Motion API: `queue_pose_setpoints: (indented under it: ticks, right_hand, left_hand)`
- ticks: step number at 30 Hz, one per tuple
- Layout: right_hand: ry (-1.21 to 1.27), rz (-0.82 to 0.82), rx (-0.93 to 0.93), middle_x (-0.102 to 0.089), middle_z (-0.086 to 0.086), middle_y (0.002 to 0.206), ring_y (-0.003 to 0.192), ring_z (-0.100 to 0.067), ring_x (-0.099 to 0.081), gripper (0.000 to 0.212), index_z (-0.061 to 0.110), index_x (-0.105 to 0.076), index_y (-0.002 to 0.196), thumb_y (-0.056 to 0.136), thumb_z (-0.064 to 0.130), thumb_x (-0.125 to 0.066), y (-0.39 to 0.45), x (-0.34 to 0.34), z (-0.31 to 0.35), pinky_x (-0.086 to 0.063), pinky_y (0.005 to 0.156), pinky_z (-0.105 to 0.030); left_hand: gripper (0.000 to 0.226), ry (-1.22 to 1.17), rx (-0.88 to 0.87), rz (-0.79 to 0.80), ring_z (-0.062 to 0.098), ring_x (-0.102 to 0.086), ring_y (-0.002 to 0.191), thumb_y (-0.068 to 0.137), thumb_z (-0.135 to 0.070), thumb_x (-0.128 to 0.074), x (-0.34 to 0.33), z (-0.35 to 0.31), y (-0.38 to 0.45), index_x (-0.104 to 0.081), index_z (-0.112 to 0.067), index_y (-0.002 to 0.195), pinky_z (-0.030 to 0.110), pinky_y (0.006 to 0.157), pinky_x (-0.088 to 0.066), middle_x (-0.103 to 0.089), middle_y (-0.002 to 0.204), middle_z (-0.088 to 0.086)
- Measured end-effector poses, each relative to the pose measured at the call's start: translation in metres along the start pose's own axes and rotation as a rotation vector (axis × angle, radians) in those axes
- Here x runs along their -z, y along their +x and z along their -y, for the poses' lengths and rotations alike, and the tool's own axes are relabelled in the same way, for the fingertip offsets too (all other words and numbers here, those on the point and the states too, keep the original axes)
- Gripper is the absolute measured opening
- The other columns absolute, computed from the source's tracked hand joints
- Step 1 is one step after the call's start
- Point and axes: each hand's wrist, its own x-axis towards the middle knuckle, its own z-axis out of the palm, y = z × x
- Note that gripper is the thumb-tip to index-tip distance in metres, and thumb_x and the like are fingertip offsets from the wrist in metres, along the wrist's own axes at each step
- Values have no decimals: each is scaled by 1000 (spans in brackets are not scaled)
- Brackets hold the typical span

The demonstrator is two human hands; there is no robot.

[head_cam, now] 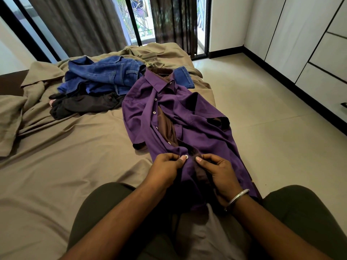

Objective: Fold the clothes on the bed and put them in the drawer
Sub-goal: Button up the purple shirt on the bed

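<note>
Near bed's right edge: left grip pinches purple shirt's button placket, right grip pinches opposite placket.

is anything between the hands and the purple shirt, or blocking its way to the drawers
Nothing is between them: the left hand and right hand already pinch the purple shirt near a button. The white drawers stand across bare floor on the right, with nothing visible in between.
</note>
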Motion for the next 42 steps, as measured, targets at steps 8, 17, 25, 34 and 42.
queue_pose_setpoints:
  ticks: [8,17,25,34,42]
  right_hand:
    - [-48,0,22,-75,-14,91,82,-25,-71,7,5,-69,94,90,4,-65,5,6,6,-58,65,-29]
    - [-618,277,398,-74,4,79,77,-7,-68,16,17,-76,82,85,8,-62,1,16,11,-51,74,-18]
    - [-746,420,184,-75,5,101,97,-8,-70,40,22,-75,105,68,23,-90,3,19,9,-56,92,-35]
    - [-490,564,73,-63,-8,70,68,-16,-58,15,5,-69,77,83,18,-75,0,18,16,-48,68,-24]
    - [-282,623,-209,-67,-3,76,64,-10,-60,11,0,-69,94,91,4,-60,3,29,26,-49,59,-20]
  left_hand:
    - [11,-228,161,-11,17,-61,45,105,-8,-43,1,-5,6,-54,-8,107,22,39,-50,-60,80,9]
    - [26,-234,12,-25,4,-50,36,104,-4,-40,4,-6,8,-53,-6,127,13,32,-37,-52,69,6]
    - [25,-161,-49,-108,17,-61,85,102,-6,-47,6,-3,15,-56,-12,125,26,72,-51,-65,108,10]
    - [11,-65,-48,-223,13,-49,61,103,-15,-49,12,-1,19,-58,-19,99,18,48,-41,-58,80,3]
    - [11,9,13,-336,25,-55,84,102,-27,-52,18,3,26,-55,-17,100,38,82,-49,-59,92,5]
